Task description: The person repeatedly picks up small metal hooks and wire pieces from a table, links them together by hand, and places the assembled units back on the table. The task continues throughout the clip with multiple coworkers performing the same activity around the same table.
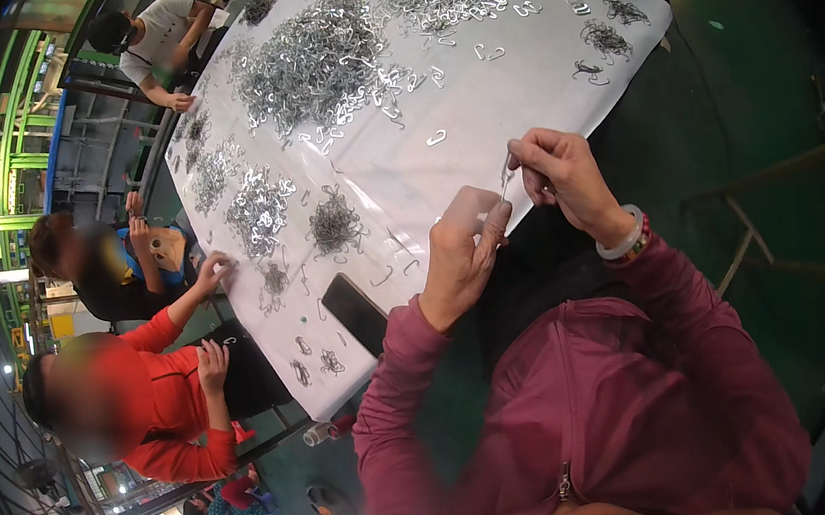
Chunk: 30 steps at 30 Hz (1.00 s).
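Note:
My left hand [464, 252] and my right hand [565, 176] meet over the near edge of a white table [516, 96]. Between their fingertips they pinch a small silver metal hook [506, 175]. The left thumb presses its lower end while the right fingers grip its upper end. A single loose hook [436, 138] lies on the table just beyond my hands. A big heap of the same silver hooks [320, 51] covers the far part of the table, with a smaller tangled clump of dark wire pieces [334, 224] to the left of my left hand.
A black phone [355, 312] lies on the table by my left forearm. Small piles of hooks [600, 37] sit at the table's right end. Three other people sit along the left side; a person in red [162, 404] touches the table edge.

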Each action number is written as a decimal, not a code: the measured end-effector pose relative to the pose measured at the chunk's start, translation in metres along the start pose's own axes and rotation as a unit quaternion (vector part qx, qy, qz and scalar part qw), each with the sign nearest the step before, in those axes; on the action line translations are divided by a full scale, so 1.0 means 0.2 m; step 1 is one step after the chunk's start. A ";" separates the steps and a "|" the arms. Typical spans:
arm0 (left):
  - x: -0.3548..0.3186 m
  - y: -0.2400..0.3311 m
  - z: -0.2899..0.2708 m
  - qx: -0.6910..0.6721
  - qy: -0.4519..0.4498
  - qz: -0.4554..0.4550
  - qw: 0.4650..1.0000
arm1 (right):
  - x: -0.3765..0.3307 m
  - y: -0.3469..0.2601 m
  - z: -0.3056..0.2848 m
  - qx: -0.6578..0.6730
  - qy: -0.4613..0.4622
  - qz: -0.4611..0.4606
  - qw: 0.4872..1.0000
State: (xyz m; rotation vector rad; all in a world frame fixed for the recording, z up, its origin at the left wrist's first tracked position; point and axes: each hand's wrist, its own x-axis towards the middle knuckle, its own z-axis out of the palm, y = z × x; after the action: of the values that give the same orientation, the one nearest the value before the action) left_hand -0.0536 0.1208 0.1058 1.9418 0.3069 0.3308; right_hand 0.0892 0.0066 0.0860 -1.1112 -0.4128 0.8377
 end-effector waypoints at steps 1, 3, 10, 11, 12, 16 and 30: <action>0.02 0.00 0.00 -0.027 0.010 0.020 0.999 | 0.03 -0.01 0.00 -0.003 0.000 -0.022 1.000; 0.05 -0.01 -0.01 -0.103 0.030 0.024 0.994 | 0.06 -0.02 0.01 0.003 0.004 -0.051 0.999; 0.04 -0.04 0.00 -0.279 0.105 -0.038 0.954 | 0.04 -0.06 0.05 0.043 0.006 -0.057 0.997; 0.04 -0.04 0.00 -0.298 0.113 -0.040 0.947 | 0.04 -0.06 0.05 0.053 0.002 -0.059 0.997; 0.04 -0.04 0.01 -0.317 0.120 -0.040 0.940 | 0.04 -0.06 0.06 0.052 0.003 -0.054 0.997; 0.03 -0.01 0.01 -0.365 0.140 -0.039 0.920 | 0.03 -0.07 0.07 0.064 -0.001 -0.053 0.996; -0.01 0.02 0.02 -0.360 0.129 -0.038 0.923 | 0.00 -0.13 0.09 0.013 -0.025 -0.098 0.995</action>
State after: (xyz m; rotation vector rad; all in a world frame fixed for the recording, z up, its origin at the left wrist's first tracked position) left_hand -0.0536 0.1145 0.1067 1.1584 0.3674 0.5615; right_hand 0.0875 0.0125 0.1158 -1.0092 -0.5428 0.6960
